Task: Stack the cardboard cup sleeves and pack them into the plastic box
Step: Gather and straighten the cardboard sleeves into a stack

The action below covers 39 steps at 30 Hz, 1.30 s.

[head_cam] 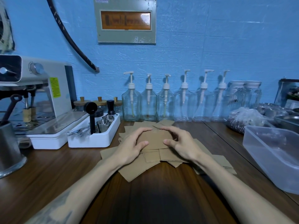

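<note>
Several flat brown cardboard cup sleeves [137,167] lie scattered in a loose pile on the wooden counter in front of me. My left hand [129,147] and my right hand [182,143] both grip one small stack of sleeves [155,139], held upright on top of the pile, fingers over its top edge and thumbs on its near face. The clear plastic box [275,152] stands to the right near the counter edge, with no sleeves visible inside it.
A white tray [90,141] with metal cups and a black scoop stands left of the pile, beside an espresso machine [37,94]. Pump bottles [165,101] line the blue back wall. A plastic bag [246,118] lies behind the box. A metal pitcher [8,147] stands far left.
</note>
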Each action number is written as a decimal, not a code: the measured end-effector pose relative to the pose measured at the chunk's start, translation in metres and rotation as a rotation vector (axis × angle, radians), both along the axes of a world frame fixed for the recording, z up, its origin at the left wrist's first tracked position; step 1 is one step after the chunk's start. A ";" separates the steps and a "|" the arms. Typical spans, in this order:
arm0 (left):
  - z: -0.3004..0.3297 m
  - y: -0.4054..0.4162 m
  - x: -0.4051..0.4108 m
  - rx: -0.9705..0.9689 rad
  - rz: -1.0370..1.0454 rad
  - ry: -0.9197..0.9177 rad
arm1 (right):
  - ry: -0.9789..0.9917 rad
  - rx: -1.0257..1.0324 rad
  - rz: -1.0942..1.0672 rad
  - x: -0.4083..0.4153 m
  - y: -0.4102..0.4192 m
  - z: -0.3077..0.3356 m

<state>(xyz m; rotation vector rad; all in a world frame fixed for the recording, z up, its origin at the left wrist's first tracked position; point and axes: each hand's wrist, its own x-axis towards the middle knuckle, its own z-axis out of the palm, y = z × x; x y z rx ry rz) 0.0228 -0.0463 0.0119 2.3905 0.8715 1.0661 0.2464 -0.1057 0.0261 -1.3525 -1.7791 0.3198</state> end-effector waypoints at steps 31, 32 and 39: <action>0.028 0.035 0.002 0.003 0.187 0.374 | 0.240 -0.002 -0.167 0.044 0.005 0.008; 0.029 0.038 0.006 0.003 0.173 0.399 | 0.256 -0.001 -0.179 0.046 0.004 0.009; 0.020 0.042 0.024 -0.034 0.109 0.454 | 0.222 -0.001 -0.288 0.056 0.001 0.011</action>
